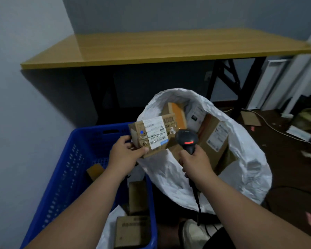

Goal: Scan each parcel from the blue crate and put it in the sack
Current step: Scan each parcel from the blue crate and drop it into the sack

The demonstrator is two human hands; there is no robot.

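My left hand (125,153) grips a small cardboard parcel (155,133) with a white barcode label, held over the near rim of the white sack (241,159). A blue dot of light lies on the parcel's left part. My right hand (196,162) holds a black barcode scanner (186,139) with a red light, its head just right of the parcel. The sack's mouth stands wide and shows several boxes (215,137) inside. The blue crate (74,168) at lower left holds a few brown parcels (133,230) and a white bag.
A wooden table (151,49) with black legs stands behind the sack and crate. A grey wall closes the left side. Cardboard scraps, cables and white panels (269,81) lie on the dark floor at right. A shoe (192,234) shows at the bottom.
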